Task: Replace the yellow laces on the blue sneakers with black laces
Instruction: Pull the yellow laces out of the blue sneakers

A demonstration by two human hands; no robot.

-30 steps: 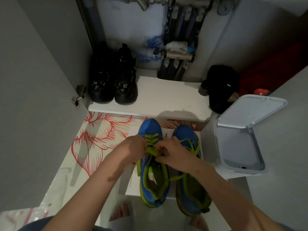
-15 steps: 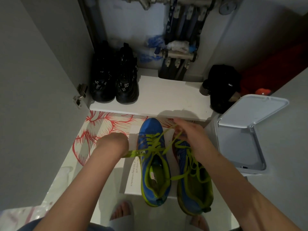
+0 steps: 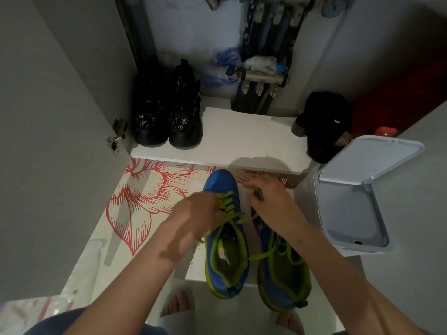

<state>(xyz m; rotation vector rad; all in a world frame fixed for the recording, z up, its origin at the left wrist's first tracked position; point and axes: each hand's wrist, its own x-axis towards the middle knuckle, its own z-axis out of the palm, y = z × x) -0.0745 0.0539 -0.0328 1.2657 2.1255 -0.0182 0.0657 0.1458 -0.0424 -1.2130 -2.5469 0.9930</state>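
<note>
**Right hand** (image 3: 271, 204): your fingers (image 3: 264, 187) pinch a loose end of the laces (image 3: 227, 204). The strand runs from the pinch back toward you and leftward to the upper eyelets.

**Left hand** (image 3: 193, 215): blurred. The fingers curl at the lace rows, which lie just right of the fingertips. You cannot tell whether they grip a strand.

**Left sneaker** (image 3: 226, 259): between your two hands. Its long axis runs straight away from you, with the toe beyond the fingertips and the heel nearer you. The rows over the toe end are threaded.

**Right sneaker** (image 3: 285, 279): parallel to the first, under your right wrist and forearm, with its laces slack.

**Judgement:** each row lies across the shoe's axis, so the next pull probably goes sideways. Your left hand is nearer the rows and could loosen them while the right draws the end out.

**Black laces:** not in view.

**Outward:** the bin (image 3: 377, 240) stands right of your right hand. The shelf (image 3: 242, 139) lies beyond the toes, with black shoes (image 3: 167, 117) on it, far left.
</note>
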